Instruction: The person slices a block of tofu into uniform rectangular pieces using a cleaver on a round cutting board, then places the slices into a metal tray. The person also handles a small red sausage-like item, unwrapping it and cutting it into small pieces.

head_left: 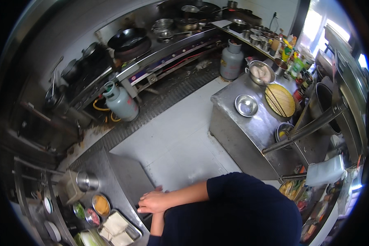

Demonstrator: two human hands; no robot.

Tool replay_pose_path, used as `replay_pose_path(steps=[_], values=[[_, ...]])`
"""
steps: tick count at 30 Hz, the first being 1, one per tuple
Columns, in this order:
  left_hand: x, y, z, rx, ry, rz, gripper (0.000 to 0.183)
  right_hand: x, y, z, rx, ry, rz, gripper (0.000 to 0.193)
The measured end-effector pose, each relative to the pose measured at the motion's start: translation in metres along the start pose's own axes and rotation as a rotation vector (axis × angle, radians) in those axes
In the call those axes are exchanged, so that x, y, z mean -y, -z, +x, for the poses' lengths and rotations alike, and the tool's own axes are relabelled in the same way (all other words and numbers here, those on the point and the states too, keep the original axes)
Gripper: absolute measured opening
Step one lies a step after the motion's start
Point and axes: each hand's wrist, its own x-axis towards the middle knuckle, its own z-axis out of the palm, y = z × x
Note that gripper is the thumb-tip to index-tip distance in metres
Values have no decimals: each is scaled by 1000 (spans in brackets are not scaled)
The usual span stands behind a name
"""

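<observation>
My right hand (152,201) lies across my left wrist, its fingers fairly straight and holding no object. Beneath it, my left hand (158,189) is mostly hidden, with only a small part showing past the right hand. Both are beside the edge of a steel counter (123,192). Closest to them on that counter is a metal tray (136,234) with white slabs (116,224) that look like tofu. Next to the tray are a bowl of orange-yellow food (101,205), a bowl of pinkish pieces (92,217) and a bowl of chopped greens (79,211).
A steel pot (87,181) stands farther along the counter. Across the tiled floor (174,143) is a steel table (229,123) with a metal bowl (246,105) and a yellow round tray (280,100) bearing chopsticks. Gas cylinders (121,101) stand by the stove (168,57).
</observation>
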Motion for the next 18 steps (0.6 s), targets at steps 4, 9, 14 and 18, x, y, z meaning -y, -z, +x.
replay_pose_path(steps=[4, 9, 14, 18], values=[[-58, -71, 120, 205, -86, 173, 68, -7, 39, 22, 281, -143, 367, 68], [-101, -129, 199, 384, 70, 152, 67, -55, 102, 56, 446, -397, 349, 93], [-65, -145, 327, 433, 678, -181, 49, -108, 158, 99, 213, -452, 367, 101], [-57, -182, 426, 179, 960, -461, 30, -160, 210, 114, 52, -488, 337, 86]])
